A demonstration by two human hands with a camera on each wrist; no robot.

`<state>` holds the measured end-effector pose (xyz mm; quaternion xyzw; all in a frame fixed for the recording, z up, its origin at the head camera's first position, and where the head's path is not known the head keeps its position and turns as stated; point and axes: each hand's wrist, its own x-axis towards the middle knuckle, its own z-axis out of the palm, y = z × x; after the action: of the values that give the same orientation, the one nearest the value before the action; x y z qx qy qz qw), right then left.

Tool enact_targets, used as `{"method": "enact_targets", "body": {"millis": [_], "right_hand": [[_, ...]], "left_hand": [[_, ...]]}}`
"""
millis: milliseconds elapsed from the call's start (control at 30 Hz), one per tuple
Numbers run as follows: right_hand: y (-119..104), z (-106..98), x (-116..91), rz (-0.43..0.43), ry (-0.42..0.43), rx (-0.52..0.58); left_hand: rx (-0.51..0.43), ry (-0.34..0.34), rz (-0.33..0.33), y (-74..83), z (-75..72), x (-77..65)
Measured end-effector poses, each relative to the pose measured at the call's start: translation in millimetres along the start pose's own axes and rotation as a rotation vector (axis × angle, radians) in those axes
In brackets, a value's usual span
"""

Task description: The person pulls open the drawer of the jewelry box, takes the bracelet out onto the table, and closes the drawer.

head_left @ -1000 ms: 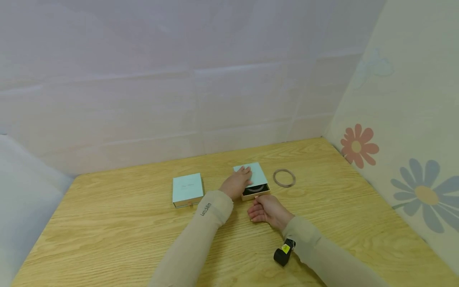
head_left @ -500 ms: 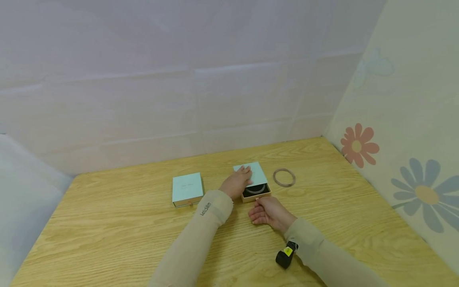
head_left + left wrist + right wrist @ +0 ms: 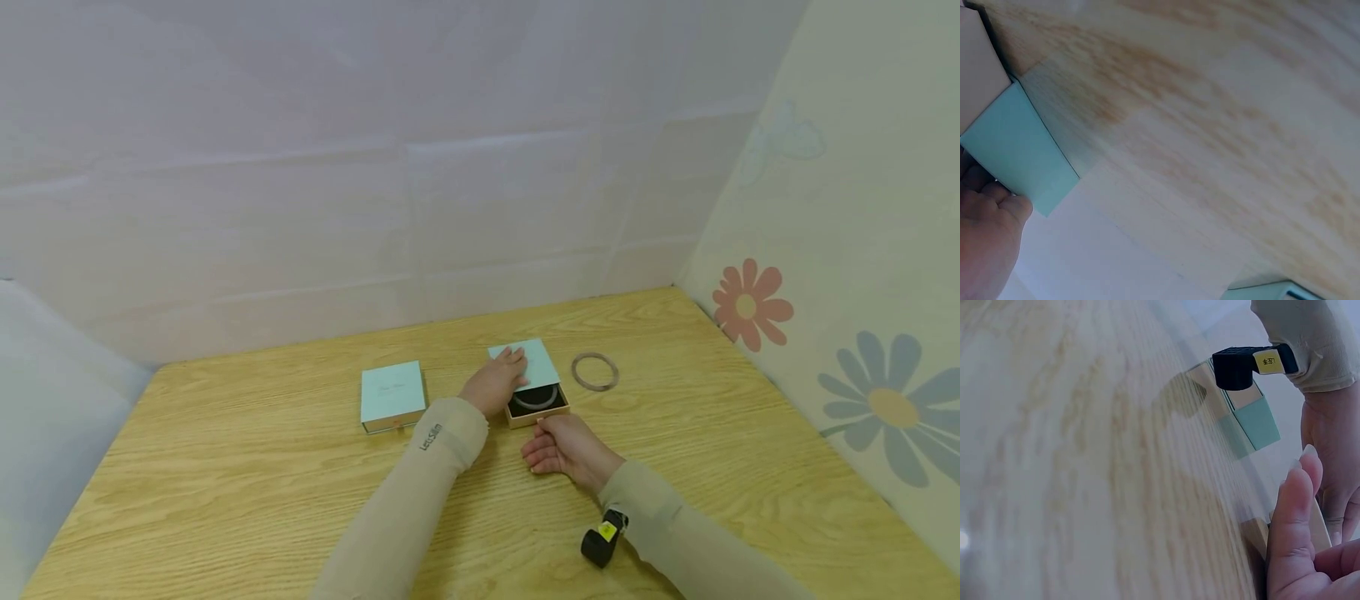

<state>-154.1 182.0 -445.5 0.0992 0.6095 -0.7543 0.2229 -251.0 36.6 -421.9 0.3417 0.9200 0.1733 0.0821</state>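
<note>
A mint-green drawer box [image 3: 542,363] sits on the table, its cream-edged drawer [image 3: 540,420] pulled partway out toward me. Inside the drawer, a greyish bangle [image 3: 537,406] lies on black lining. My left hand [image 3: 495,383] rests on the box's top with its fingers spread; the left wrist view shows it at the box's green side [image 3: 1022,150]. With thumb and forefinger, my right hand [image 3: 570,450] pinches the small pull tab at the drawer's front, its other fingers loosely bent. A second bangle [image 3: 596,388] lies on the wood right of the box.
Another mint-green box [image 3: 392,393], closed, stands to the left on the wooden table [image 3: 225,467]. A black wrist strap [image 3: 600,546] hangs at my right sleeve. Behind the table is a pale wall [image 3: 337,183]; a flower-printed wall [image 3: 862,275] borders the right side.
My right hand has moved slightly toward me and to the right, drawing the drawer further out, so more of the bangle inside shows. My left hand has stayed on the box top.
</note>
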Motion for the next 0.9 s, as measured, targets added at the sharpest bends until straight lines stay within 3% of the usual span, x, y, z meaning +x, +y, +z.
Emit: {"method": "enact_targets", "body": {"millis": [900], "right_hand": [[2.2, -3.1, -8.2, 0.011, -0.017, -0.012]], "left_hand": [[0.016, 0.010, 0.012, 0.3, 0.5, -0.7]]}}
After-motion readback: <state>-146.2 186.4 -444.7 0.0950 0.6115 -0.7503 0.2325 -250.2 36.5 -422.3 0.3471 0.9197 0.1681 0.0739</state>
